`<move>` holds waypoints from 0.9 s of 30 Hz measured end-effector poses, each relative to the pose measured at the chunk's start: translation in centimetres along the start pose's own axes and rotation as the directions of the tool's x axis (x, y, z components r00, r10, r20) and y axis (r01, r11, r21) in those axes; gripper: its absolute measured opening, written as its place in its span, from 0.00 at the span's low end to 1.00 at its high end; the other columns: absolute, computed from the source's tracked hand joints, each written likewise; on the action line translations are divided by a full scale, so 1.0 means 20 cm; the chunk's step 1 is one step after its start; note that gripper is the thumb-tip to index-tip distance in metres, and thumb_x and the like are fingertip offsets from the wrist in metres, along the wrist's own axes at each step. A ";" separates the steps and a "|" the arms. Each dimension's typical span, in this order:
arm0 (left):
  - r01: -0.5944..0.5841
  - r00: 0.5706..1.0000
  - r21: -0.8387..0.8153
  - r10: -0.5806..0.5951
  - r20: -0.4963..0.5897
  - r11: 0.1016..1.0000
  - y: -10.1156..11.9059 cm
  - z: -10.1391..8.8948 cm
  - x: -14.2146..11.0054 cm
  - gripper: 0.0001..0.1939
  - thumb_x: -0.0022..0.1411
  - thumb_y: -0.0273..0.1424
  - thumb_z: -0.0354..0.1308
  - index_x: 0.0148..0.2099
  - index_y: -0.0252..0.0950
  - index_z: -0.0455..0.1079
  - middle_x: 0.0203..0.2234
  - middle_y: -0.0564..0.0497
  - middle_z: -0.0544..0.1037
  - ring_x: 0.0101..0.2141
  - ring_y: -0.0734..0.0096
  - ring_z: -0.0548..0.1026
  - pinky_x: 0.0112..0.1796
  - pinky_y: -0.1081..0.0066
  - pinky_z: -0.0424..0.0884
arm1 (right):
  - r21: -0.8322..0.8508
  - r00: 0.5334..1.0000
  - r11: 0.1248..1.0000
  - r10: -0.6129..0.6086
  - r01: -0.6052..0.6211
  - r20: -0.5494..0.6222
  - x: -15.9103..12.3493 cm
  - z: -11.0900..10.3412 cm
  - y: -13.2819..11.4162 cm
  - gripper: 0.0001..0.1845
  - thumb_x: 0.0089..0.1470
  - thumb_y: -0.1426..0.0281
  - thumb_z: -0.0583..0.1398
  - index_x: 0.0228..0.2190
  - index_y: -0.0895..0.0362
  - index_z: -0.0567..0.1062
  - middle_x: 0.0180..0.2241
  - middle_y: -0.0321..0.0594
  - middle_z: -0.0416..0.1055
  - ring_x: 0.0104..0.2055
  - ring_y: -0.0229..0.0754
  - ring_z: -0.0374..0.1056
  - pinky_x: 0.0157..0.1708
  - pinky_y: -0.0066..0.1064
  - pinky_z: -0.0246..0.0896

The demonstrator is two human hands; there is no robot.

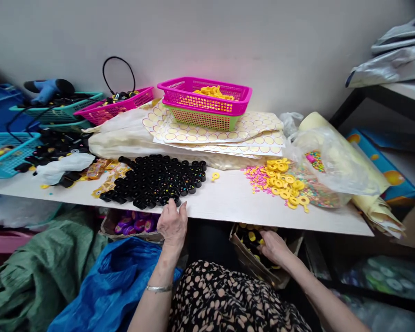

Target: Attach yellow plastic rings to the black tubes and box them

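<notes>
My left hand (173, 223) is at the table's front edge. Its thumb and fingers close around a small round black cup (164, 200) at the near side of a tight cluster of black cups (152, 177), some with coloured beads inside. My right hand (275, 249) reaches into a cardboard box (259, 265) below the tabletop, among black and yellow pieces (251, 236). Its fingers are curled, and what they hold, if anything, is hidden. Right of the cups lies a single yellow ring piece (215, 176). Farther right are a pile of yellow ring pieces (287, 184) and pink beads (257, 179).
A pink basket (207, 99) of yellow pieces rests on a green basket (202, 117), over printed sticker sheets (221, 133). To the left stand a turquoise basket (10, 159) and a blue tool (48, 90). Purple wrapped pieces (138, 222) fill another box below the table.
</notes>
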State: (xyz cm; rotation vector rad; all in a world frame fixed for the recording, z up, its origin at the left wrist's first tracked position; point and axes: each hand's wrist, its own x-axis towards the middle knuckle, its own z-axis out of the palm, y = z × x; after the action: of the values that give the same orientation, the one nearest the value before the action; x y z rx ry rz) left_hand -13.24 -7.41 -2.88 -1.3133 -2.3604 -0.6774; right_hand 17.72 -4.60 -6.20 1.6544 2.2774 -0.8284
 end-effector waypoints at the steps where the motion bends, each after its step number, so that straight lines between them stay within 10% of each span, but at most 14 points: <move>1: -0.004 1.000 0.024 0.004 0.005 1.000 0.00 0.00 0.00 0.21 0.58 0.42 0.49 0.46 0.30 0.67 0.27 0.44 0.71 0.29 0.63 0.70 0.27 0.71 0.59 | 0.014 1.000 1.000 -0.020 0.020 -0.005 0.01 0.00 0.01 0.21 0.43 0.73 0.56 0.43 0.61 0.69 0.41 0.51 0.70 0.46 0.50 0.65 0.41 0.33 0.57; 9: 0.107 0.987 -0.169 -0.125 -0.100 0.980 -0.04 0.04 -0.04 0.17 0.55 0.38 0.54 0.43 0.33 0.66 0.27 0.50 0.70 0.27 0.70 0.69 0.28 0.73 0.61 | -0.026 0.987 0.995 -0.094 0.092 -0.127 0.02 0.10 0.11 0.27 0.48 0.70 0.53 0.51 0.64 0.62 0.40 0.53 0.70 0.45 0.53 0.66 0.43 0.38 0.59; 16: 0.134 0.979 -0.332 -0.176 -0.099 0.934 -0.09 0.07 -0.07 0.11 0.56 0.37 0.54 0.36 0.34 0.68 0.20 0.55 0.64 0.22 0.75 0.64 0.26 0.75 0.60 | 0.029 0.867 0.955 -0.255 0.295 -0.427 -0.05 0.19 0.16 0.17 0.52 0.65 0.53 0.43 0.58 0.69 0.47 0.50 0.67 0.52 0.52 0.62 0.50 0.40 0.59; 22: 0.216 0.968 -0.320 -0.244 -0.050 0.923 -0.05 0.13 -0.01 0.13 0.53 0.42 0.56 0.30 0.36 0.70 0.15 0.58 0.60 0.19 0.78 0.61 0.25 0.76 0.57 | 0.168 0.763 0.822 -0.400 0.544 -0.508 -0.07 -0.07 -0.07 0.07 0.56 0.70 0.52 0.34 0.55 0.70 0.33 0.41 0.70 0.34 0.40 0.68 0.35 0.29 0.64; 27: 0.252 0.959 -0.331 -0.280 -0.041 0.910 -0.02 0.13 0.02 0.14 0.53 0.41 0.57 0.26 0.35 0.69 0.13 0.59 0.57 0.17 0.81 0.57 0.23 0.77 0.54 | 0.088 0.713 0.868 -0.340 0.489 -0.614 0.15 -0.30 -0.20 0.07 0.56 0.69 0.51 0.33 0.56 0.69 0.32 0.40 0.67 0.33 0.39 0.66 0.33 0.29 0.61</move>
State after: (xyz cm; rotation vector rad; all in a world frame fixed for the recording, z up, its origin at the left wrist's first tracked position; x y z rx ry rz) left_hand -13.89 -5.79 -4.99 -1.0575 -2.4538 -1.2239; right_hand 13.92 0.31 -1.52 1.6815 3.1925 -0.7884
